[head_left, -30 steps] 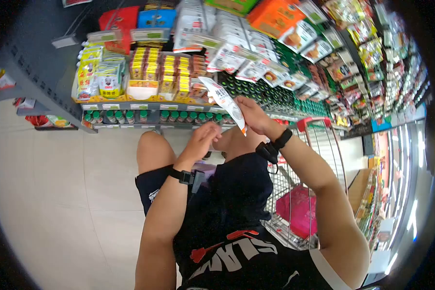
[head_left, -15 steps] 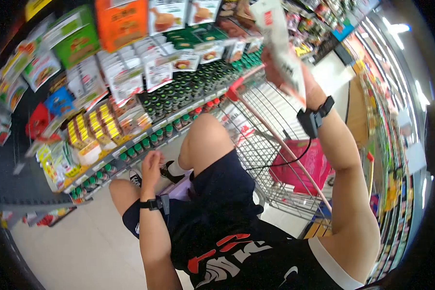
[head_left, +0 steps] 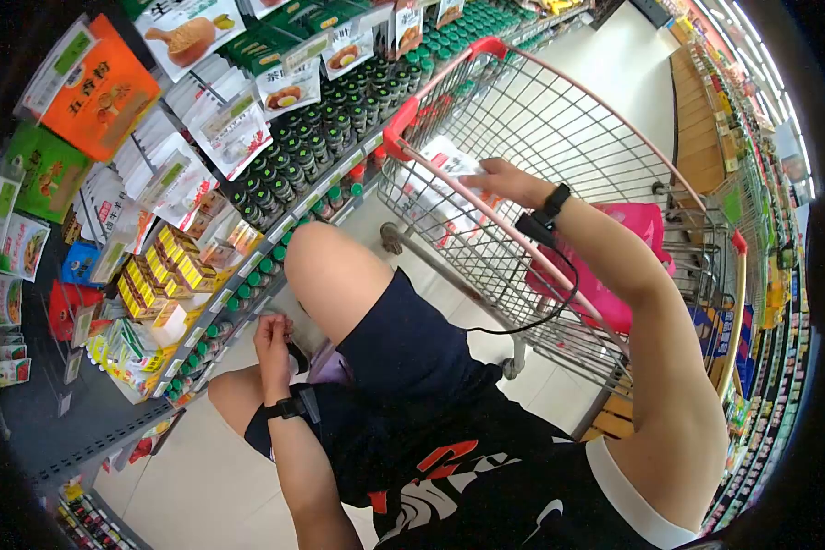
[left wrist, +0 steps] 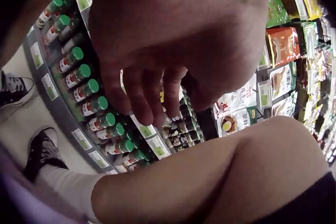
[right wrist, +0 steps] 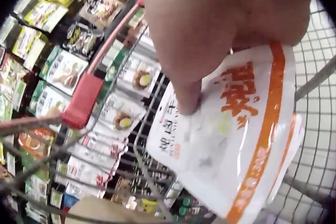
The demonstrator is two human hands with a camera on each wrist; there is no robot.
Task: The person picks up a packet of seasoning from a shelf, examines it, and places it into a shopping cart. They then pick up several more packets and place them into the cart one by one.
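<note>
My right hand (head_left: pixel 513 186) is down inside the shopping cart (head_left: pixel 559 119), close over white packets (head_left: pixel 438 188) lying at its front end. In the right wrist view the hand holds a white seasoning packet (right wrist: pixel 210 153) with orange lettering and an orange stripe, the thumb lying on its face. A second orange-striped edge shows behind that packet. My left hand (head_left: pixel 273 341) hangs near the lower shelf with its fingers loosely curled and nothing in them. The left wrist view has the same hand (left wrist: pixel 178 40) in front of green-capped jars (left wrist: pixel 93 106).
A pink bag (head_left: pixel 637 234) sits toward the cart's handle end. Shelves on the left carry hanging spice packets (head_left: pixel 101 87), small yellow boxes (head_left: pixel 170 266) and rows of dark jars (head_left: pixel 316 137). The cart's red-cornered rim (head_left: pixel 401 128) stands beside the shelf edge. My bent knee (head_left: pixel 316 252) lies between.
My right hand has carried the white packet from in front of the shelves, up over the cart rim and down into the cart. The view has swung right. My left hand stays low and idle.
</note>
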